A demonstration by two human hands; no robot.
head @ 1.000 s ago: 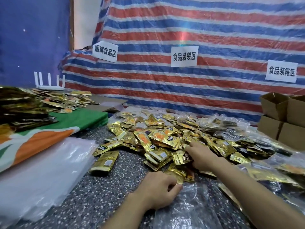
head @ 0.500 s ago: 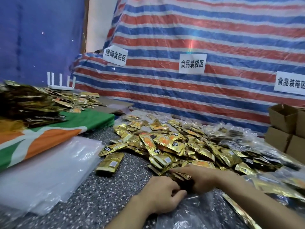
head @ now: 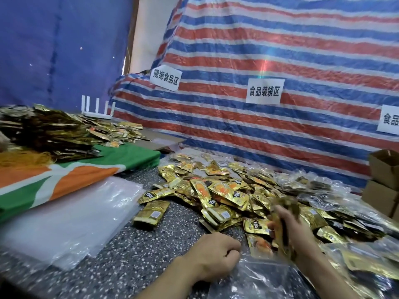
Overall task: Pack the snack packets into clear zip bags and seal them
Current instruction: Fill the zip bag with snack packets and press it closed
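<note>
A heap of gold snack packets [head: 224,190] covers the middle of the speckled table. A clear zip bag [head: 254,277] lies crumpled at the near edge. My left hand [head: 213,255] pinches the bag's edge with curled fingers. My right hand [head: 291,229] grips a blurred bunch of gold packets [head: 282,236] just above the bag's mouth. Filled clear bags of packets [head: 313,184] lie to the right of the heap.
A stack of flat clear bags [head: 71,221] lies at the left. Behind it a green and orange cloth [head: 64,171] carries another pile of packets [head: 49,130]. Cardboard boxes [head: 384,173] stand at the right edge. A striped tarp [head: 280,50] closes the back.
My right hand pulled a bunch of packets out of the heap and brought it back toward the bag. My left hand stayed on the bag's edge. The view swung to the left.
</note>
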